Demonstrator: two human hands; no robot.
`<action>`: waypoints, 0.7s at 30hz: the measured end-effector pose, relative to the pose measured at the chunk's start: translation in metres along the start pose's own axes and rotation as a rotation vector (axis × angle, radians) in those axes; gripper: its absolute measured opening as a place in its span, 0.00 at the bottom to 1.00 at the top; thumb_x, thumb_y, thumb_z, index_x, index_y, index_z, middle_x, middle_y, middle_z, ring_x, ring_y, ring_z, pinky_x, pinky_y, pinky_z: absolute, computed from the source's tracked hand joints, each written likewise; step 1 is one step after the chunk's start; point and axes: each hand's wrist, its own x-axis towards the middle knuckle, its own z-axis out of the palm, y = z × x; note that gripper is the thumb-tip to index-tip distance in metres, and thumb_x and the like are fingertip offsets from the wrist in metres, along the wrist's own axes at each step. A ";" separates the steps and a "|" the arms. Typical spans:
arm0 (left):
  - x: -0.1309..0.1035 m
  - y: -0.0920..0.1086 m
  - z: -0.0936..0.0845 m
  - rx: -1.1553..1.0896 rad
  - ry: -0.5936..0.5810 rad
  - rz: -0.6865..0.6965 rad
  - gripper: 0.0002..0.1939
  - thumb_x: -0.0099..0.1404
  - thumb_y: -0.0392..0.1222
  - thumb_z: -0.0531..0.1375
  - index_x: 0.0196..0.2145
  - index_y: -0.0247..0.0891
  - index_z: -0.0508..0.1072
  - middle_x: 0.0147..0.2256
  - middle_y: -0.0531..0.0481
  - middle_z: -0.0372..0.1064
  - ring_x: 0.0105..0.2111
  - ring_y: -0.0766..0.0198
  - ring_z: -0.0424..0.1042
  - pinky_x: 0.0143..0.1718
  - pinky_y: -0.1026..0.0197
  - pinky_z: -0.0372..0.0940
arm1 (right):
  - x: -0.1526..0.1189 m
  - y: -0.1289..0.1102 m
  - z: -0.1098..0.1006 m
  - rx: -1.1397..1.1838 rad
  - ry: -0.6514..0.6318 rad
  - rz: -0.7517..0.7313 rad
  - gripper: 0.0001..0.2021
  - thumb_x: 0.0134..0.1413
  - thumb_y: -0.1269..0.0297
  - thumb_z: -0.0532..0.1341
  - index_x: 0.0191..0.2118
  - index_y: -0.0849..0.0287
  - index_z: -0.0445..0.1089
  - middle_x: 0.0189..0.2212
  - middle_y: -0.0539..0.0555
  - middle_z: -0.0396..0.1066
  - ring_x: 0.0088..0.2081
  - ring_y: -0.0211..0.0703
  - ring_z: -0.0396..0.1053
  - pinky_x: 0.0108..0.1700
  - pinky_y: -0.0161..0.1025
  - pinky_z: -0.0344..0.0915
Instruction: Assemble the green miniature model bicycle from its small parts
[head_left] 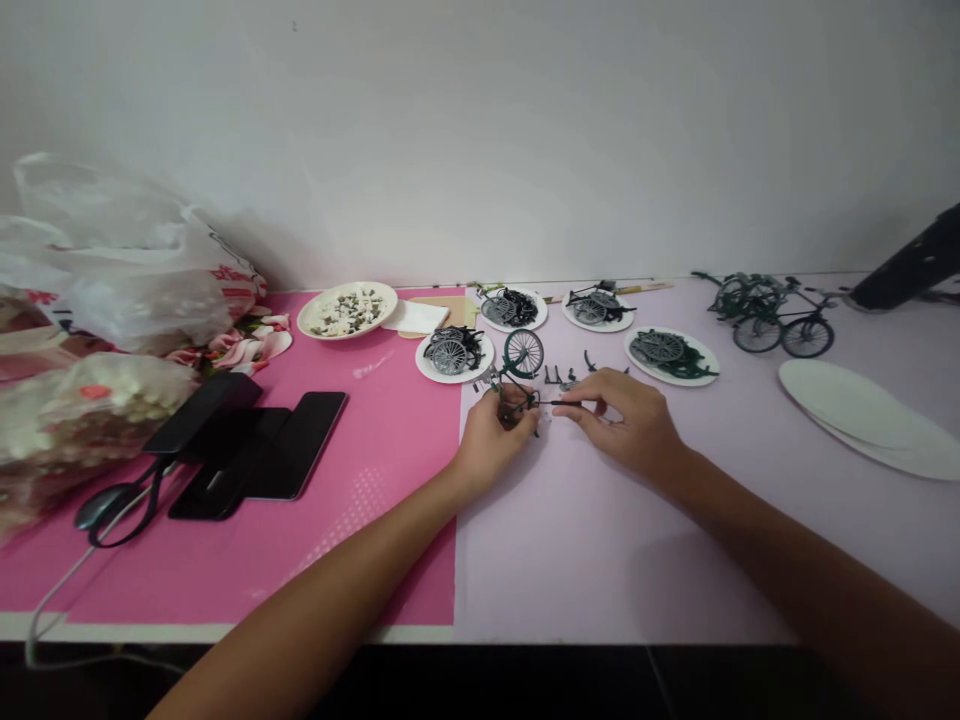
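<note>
Near the middle of the table, my left hand (pixel 495 440) is closed on a small dark green model bicycle (pixel 514 380), one spoked wheel of which stands up above the fingers. My right hand (pixel 626 415) pinches a thin black screwdriver (pixel 566 403). Its tip points left and reaches the bicycle part by my left fingertips; whether it touches cannot be made out. Small loose dark parts (pixel 559 376) lie just behind the hands. A white plate with grey wheels and black parts (pixel 425 371) is behind my left hand. Another plate with green parts (pixel 709 380) lies behind my right hand.
Two more plates of parts (pixel 541 318) (pixel 628 325) stand near the wall, with a bowl of small pieces (pixel 306 322) to their left. Finished-looking model bicycles (pixel 784 325) and white plates (pixel 862 405) are at right. Phones (pixel 304 445), a mouse (pixel 112 505) and plastic bags (pixel 142 270) occupy the left.
</note>
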 end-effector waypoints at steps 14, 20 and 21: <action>-0.003 -0.010 0.000 0.070 -0.022 0.152 0.14 0.68 0.42 0.65 0.51 0.39 0.72 0.42 0.44 0.74 0.42 0.55 0.75 0.46 0.53 0.71 | 0.002 0.008 -0.002 -0.330 -0.240 -0.078 0.21 0.74 0.59 0.58 0.25 0.55 0.62 0.21 0.50 0.65 0.24 0.40 0.63 0.26 0.40 0.53; -0.003 -0.010 0.001 0.151 -0.037 0.239 0.14 0.72 0.42 0.61 0.53 0.39 0.71 0.45 0.40 0.73 0.47 0.51 0.74 0.53 0.48 0.69 | 0.000 0.001 -0.001 -0.271 -0.367 0.167 0.12 0.72 0.59 0.57 0.34 0.56 0.65 0.28 0.52 0.71 0.30 0.43 0.69 0.31 0.39 0.57; -0.002 -0.009 0.001 0.160 -0.033 0.246 0.13 0.72 0.42 0.60 0.53 0.38 0.71 0.46 0.40 0.73 0.48 0.51 0.73 0.54 0.47 0.69 | -0.001 -0.001 -0.001 -0.247 -0.378 0.214 0.09 0.70 0.60 0.58 0.37 0.56 0.65 0.30 0.53 0.72 0.31 0.44 0.70 0.32 0.39 0.58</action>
